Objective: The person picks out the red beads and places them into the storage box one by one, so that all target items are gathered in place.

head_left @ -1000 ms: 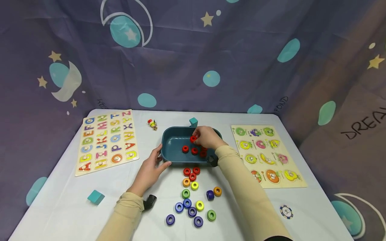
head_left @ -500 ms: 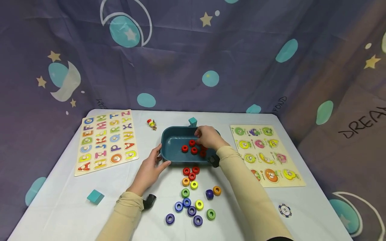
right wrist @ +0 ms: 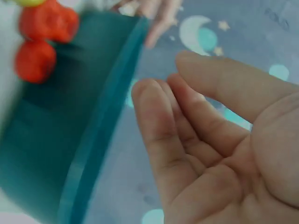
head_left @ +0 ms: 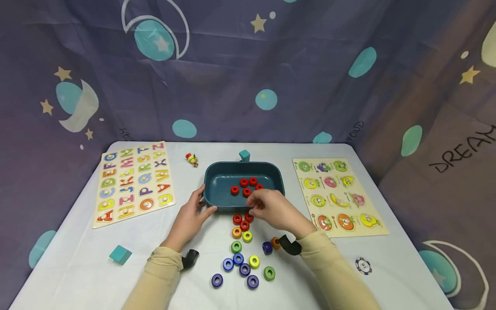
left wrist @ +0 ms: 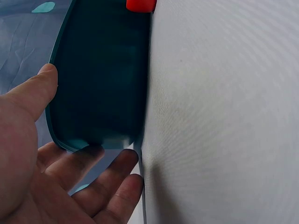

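A dark teal tray (head_left: 221,171) stands mid-table with several red rings (head_left: 234,190) inside it. At its near left corner my left hand (head_left: 187,223) holds the tray, thumb against the near wall and fingers round the left end; the left wrist view shows this grip on the tray wall (left wrist: 100,79). My right hand (head_left: 277,211) hovers over the tray's near right edge, fingers bent, and the right wrist view shows nothing between thumb and fingertips. Just below it, red rings (head_left: 244,225) lie on the table before the tray, one partly hidden by the fingers.
Nearer me lie orange, yellow, green, blue and purple rings (head_left: 245,270). A letter board (head_left: 133,185) is at left, a fruit board (head_left: 339,198) at right. Teal cubes (head_left: 121,254), a small figure (head_left: 191,159) and a poker chip (head_left: 363,266) lie around.
My right hand has let go of a red ring inside the tray and drawn back toward me, over the near edge. The left hand keeps its place at the tray's corner.
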The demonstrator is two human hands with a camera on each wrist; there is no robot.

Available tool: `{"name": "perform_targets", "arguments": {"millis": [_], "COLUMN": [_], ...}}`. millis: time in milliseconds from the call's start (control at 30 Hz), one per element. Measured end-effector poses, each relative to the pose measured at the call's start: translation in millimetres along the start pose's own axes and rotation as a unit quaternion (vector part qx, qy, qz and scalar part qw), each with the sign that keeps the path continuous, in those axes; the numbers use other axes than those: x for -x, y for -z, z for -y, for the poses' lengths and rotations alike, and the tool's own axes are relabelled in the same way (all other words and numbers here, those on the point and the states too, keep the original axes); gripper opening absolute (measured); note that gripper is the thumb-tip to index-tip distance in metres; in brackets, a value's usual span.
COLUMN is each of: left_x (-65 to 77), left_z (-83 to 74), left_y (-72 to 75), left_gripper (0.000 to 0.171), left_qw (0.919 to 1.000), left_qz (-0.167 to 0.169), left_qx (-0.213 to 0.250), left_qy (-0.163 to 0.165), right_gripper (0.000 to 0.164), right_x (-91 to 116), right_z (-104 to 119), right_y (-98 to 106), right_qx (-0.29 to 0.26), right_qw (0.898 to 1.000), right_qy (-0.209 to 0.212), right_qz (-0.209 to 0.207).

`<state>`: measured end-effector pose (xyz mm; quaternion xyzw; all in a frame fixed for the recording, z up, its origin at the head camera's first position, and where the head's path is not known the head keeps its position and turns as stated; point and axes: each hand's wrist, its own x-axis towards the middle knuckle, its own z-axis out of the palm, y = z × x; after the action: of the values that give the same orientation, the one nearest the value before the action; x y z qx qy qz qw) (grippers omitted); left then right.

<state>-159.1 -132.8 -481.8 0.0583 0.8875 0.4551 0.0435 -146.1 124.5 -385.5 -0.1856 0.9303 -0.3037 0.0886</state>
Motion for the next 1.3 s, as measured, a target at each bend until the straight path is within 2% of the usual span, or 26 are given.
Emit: {"name": "perform_targets", "arguments": {"millis": [133, 233, 367, 467, 700, 833, 1067, 1200, 1300], "left_x": [0.0, 0.0, 0.4, 1.0, 0.0, -1.1, -0.8, -1.0, -0.9], "left_z": [-1.1, -1.2, -0.4, -0.3, -0.2, 0.3, 0.3, 0.4, 0.5], "left_y": [0.3, -0.1, -1.6, -2.1, -1.1, -1.2, -1.4, -1.7, -1.3], "left_gripper": [0.081, 0.081, 0.081, 0.081, 0.082, 0.081, 0.08, 0.081, 0.082], "left_qw": [1.0, 1.0, 1.0, 1.0, 1.0, 1.0, 1.0, 1.0, 1.0], "left_qz": [-0.003, -0.003, 0.001, 0.003, 0.0, 0.001, -0.001, 0.001, 0.002], "left_qx": [0.003, 0.003, 0.003, 0.006, 0.007, 0.008, 0.007, 0.008, 0.007], "left_qy": [0.0, 0.001, 0.006, 0.007, 0.004, 0.002, 0.005, 0.004, 0.004], "right_gripper": [0.018, 0.025, 0.031, 0.032, 0.024, 0.023, 0.02, 0.023, 0.023], "right_x": [14, 15, 14, 16, 23, 27, 32, 37, 36], "right_z": [-13, -23, -30, -30, -30, -33, -44, -43, -38], "right_y": [-22, -38, -51, -55, -54, -55, -52, -38, -19], "right_qx": [0.051, 0.099, 0.149, 0.164, 0.172, 0.152, 0.058, -0.01, -0.056], "right_qw": [0.999, 0.995, 0.989, 0.986, 0.984, 0.988, 0.997, 0.997, 0.996], "right_qy": [-0.001, -0.006, 0.013, 0.021, 0.009, -0.009, -0.052, -0.071, -0.058], "right_qz": [0.015, 0.012, 0.011, 0.001, -0.035, -0.031, -0.006, -0.014, -0.043]}}
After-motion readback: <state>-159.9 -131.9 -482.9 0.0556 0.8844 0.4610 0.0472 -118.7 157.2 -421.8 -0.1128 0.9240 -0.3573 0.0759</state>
